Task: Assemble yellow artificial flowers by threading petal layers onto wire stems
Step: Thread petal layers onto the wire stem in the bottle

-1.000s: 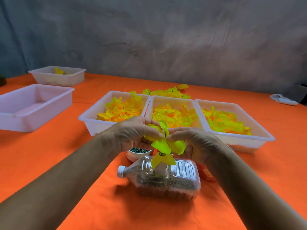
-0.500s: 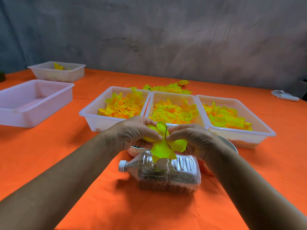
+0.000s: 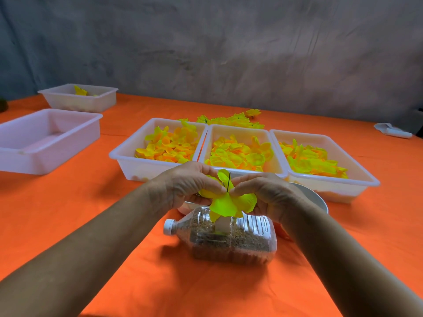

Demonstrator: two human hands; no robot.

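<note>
A thin dark wire stem [image 3: 229, 182] stands upright above a plastic bottle [image 3: 231, 239] that lies on its side, filled with brown grain. A yellow petal layer [image 3: 225, 203] sits threaded on the wire. My left hand [image 3: 190, 186] pinches the petals from the left and my right hand [image 3: 263, 193] pinches them from the right, fingertips meeting at the wire. Three white trays [image 3: 123, 161] [image 3: 273, 154] [image 3: 366, 179] of loose yellow-orange petals stand side by side just behind my hands.
An empty white tray [image 3: 13, 161] sits at the left, another tray [image 3: 105, 97] with a few petals behind it. Finished yellow flowers [image 3: 233, 118] lie behind the trays. A metal bowl [image 3: 318, 197] shows behind my right hand. A white object [image 3: 392, 131] lies far right.
The petal layer has slid down the wire toward the bottle, so more bare wire shows above my fingertips. Both hands stayed at the wire.
</note>
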